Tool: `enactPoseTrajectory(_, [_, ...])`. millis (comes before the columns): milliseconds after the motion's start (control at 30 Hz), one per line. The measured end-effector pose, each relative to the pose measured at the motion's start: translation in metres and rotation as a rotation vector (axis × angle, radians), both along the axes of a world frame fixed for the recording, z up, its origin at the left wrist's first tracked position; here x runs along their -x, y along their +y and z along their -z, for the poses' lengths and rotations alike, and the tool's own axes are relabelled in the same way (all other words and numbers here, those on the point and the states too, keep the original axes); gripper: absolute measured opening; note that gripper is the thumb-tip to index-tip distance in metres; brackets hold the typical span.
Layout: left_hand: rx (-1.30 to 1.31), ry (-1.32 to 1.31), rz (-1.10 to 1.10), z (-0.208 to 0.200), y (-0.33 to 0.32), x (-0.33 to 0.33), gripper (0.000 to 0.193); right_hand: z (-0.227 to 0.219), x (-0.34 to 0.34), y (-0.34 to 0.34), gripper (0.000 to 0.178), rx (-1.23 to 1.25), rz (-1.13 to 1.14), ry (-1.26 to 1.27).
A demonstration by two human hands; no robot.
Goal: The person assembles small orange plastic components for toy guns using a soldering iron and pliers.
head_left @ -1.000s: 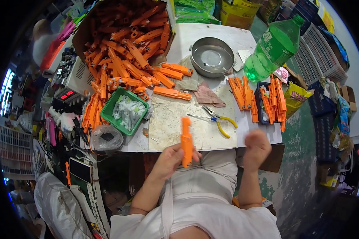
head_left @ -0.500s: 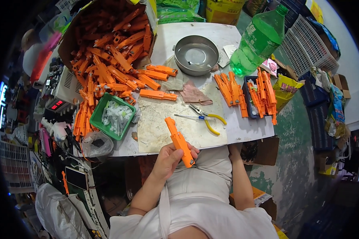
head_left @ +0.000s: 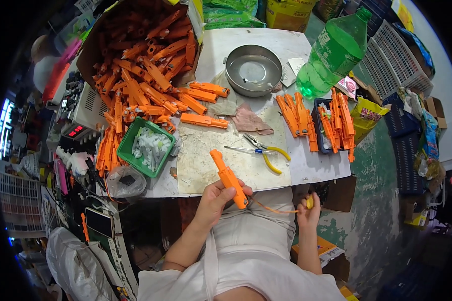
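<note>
Over my lap, just off the table's front edge, my left hand (head_left: 211, 204) is closed round a long orange plastic casing (head_left: 229, 179), tilted with its narrow end pointing away from me. To the right, my right hand (head_left: 309, 215) grips a small yellow object (head_left: 310, 201); its kind is partly hidden by the fingers. A thin orange cord (head_left: 273, 209) stretches across my lap between the two hands. Beyond the held casing, yellow-handled pliers (head_left: 273, 160) and a screwdriver (head_left: 246, 149) with a blue-and-clear handle lie on the stained board (head_left: 196, 170).
A carton (head_left: 200, 37) overflows with orange casings at the far left. Near it stands a green bin (head_left: 123, 148) of small whitish parts. A round metal pan (head_left: 227, 75) and a big green bottle (head_left: 331, 55) stand at the back. More casings (head_left: 294, 114) lie beside a dark tray (head_left: 320, 131).
My right hand has come up from beside the table edge, now holding the yellow object, and the orange cord has come into sight. My left hand keeps its hold on the casing.
</note>
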State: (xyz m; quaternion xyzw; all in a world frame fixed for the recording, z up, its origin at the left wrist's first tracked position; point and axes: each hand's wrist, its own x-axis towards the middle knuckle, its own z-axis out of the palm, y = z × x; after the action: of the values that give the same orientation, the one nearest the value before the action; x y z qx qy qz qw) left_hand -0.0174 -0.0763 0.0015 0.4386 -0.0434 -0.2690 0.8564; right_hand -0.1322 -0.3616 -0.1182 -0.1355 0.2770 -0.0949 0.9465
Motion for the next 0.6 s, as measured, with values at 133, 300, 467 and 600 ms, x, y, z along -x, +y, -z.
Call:
enactPoseTrajectory(133, [-0.142, 0.020, 0.044, -0.011, -0.015, -0.003, 0.034, -0.093, -0.011, 0.062, 0.014, 1.087, -0.121, 0.103])
enactPoseTrajectory(300, [-0.179, -0.037, -0.012, -0.018, -0.022, -0.002, 0.033, -0.137, -0.062, 0.100, 0.037, 1.913, -0.258, -0.360])
enactPoseTrajectory(467, [-0.192, -0.071, -0.121, -0.022, -0.018, -0.003, 0.029, -0.134, -0.079, 0.120, 0.043, 2.165, -0.266, -0.348])
enactPoseTrajectory(600, [-0.174, -0.080, -0.145, -0.019, -0.016, -0.005, 0.028, -0.132, -0.085, 0.125, 0.035, 2.311, -0.193, -0.356])
